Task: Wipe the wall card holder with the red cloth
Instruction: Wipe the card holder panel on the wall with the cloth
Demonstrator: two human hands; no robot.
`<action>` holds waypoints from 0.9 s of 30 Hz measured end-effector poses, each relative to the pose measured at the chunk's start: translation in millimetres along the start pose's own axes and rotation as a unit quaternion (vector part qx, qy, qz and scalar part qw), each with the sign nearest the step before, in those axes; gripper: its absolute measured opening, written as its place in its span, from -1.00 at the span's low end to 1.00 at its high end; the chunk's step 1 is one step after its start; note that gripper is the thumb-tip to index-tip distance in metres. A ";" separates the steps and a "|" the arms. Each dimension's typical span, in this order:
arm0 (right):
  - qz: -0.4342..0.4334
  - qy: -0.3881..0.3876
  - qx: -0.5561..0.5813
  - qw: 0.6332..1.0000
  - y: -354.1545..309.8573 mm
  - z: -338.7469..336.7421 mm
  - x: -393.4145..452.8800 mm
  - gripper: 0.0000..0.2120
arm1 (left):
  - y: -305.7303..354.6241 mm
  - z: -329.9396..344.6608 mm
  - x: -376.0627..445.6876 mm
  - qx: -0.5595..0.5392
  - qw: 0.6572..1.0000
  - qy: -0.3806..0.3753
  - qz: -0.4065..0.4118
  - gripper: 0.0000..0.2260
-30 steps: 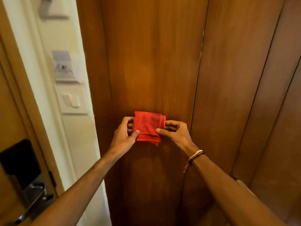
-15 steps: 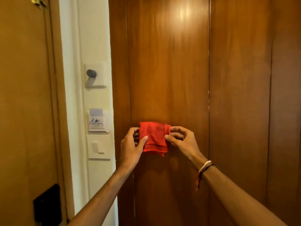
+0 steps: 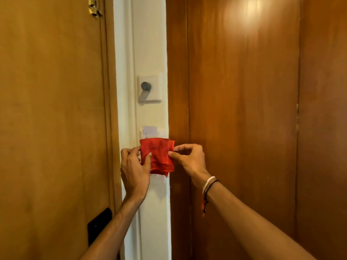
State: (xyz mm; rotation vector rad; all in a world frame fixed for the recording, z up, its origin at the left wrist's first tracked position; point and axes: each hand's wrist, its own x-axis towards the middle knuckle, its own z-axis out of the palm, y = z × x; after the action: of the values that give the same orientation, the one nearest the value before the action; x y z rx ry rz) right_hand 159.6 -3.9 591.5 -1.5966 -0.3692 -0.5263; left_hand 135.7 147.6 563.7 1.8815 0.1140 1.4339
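Along the left edge of my view runs a tall door (image 3: 52,128) of honey-brown wood, smooth and faintly glossy, with a brass fitting (image 3: 94,8) near its top and a black lock plate (image 3: 99,224) low down by my forearm. Next to it stands a narrow strip of cream wall (image 3: 150,44), painted and plain, with moulded trim on its left side. On that strip a pale switch plate (image 3: 150,89) carries a round grey knob (image 3: 146,85) that throws a soft shadow downward. Below it sits the wall card holder (image 3: 150,133); only its top shows, with a pale card (image 3: 149,130) standing in it, because the red cloth (image 3: 158,156) hangs in front of its lower part. Whether the cloth touches the holder I cannot tell.

My left hand (image 3: 134,169) pinches the cloth's left edge, thumb on the front and fingers behind. My right hand (image 3: 189,158) pinches the right edge the same way, so the folded cloth is stretched between both grips, its bottom hem drooping and slightly ragged. Thin bands (image 3: 208,186) circle my right wrist.

To the right rise darker, reddish wooden panels (image 3: 244,128), meeting at vertical seams, with a bright glare of light (image 3: 251,8) near the top.
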 end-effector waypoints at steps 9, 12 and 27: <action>-0.131 0.035 -0.295 0.946 -5.2 11.8 20.3 -0.67 | -27.6 17.2 20.9 0.049 0.997 0.023 0.063 -0.65; -0.288 0.103 -0.444 0.842 -1.4 -16.2 27.0 -0.70 | -25.6 21.1 11.1 0.101 0.984 -0.001 0.145 -0.41; -0.424 0.169 -0.625 0.633 53.6 -71.1 73.1 -0.32 | -37.1 62.7 -19.8 0.175 0.965 -0.055 0.188 -0.48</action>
State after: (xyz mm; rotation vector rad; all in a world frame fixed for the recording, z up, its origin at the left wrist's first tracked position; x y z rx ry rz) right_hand 241.3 -85.1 588.7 -2.4984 -0.4897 -2.1571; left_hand 195.5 132.7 520.1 2.3653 -0.0509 1.6364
